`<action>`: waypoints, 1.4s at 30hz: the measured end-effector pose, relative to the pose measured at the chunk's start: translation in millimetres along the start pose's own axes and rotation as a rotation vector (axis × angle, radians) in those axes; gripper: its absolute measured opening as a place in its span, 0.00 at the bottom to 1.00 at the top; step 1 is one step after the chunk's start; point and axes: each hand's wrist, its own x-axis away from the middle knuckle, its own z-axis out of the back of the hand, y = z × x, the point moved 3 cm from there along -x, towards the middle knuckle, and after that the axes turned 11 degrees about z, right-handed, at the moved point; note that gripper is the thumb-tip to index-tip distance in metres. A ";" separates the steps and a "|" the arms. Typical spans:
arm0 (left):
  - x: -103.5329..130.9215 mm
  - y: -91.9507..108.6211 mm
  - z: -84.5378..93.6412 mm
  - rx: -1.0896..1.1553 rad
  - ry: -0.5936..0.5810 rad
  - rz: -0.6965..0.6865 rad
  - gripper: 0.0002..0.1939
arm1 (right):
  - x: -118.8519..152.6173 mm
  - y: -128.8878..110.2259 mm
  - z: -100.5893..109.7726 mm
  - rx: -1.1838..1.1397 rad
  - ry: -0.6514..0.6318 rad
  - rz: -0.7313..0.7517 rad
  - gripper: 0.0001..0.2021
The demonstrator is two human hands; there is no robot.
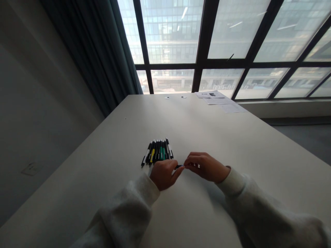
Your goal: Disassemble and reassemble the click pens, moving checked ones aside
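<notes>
A row of several pens [157,151] lies side by side on the white table, mostly black with white, yellow and green parts. Just in front of the row, my left hand [164,174] is closed around a dark pen [179,166], most of which is hidden in the fingers. My right hand [205,166] pinches the other end of this pen, where a small light part shows between the fingertips. Both hands are close together, a little above the table.
The white table [124,137] stretches to the window [173,34]. Printed papers [216,98] lie at its far right corner, with two small white pieces [167,97] at the far edge. A dark curtain [103,51] hangs at the left.
</notes>
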 end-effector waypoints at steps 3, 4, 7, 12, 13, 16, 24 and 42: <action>0.8 1.5 -0.1 0.006 -0.015 -0.036 0.17 | -0.2 -1.0 1.4 -0.001 -0.012 0.004 0.04; 0.9 2.0 -0.1 0.008 -0.018 -0.042 0.16 | 0.0 -1.3 1.6 0.000 -0.013 0.004 0.04; 0.4 3.0 0.1 0.006 0.009 -0.054 0.13 | 0.9 -1.6 1.7 -0.011 -0.011 -0.001 0.03; -0.5 3.1 -0.3 0.019 0.066 -0.062 0.07 | 0.9 -2.0 1.0 -0.045 -0.003 -0.015 0.05; -0.4 3.1 -0.8 0.024 0.065 -0.064 0.06 | 0.8 -2.0 0.9 -0.047 0.000 -0.018 0.05; 0.2 3.8 -1.9 0.034 0.057 -0.087 0.07 | 0.8 -1.5 0.7 -0.049 0.005 -0.026 0.06; 0.1 5.4 0.1 0.022 0.083 -0.100 0.06 | 2.2 0.2 1.2 -0.047 0.020 -0.037 0.06; 0.8 3.0 -1.6 0.017 0.052 -0.085 0.11 | 15.1 19.1 34.1 -0.145 -0.017 -0.217 0.02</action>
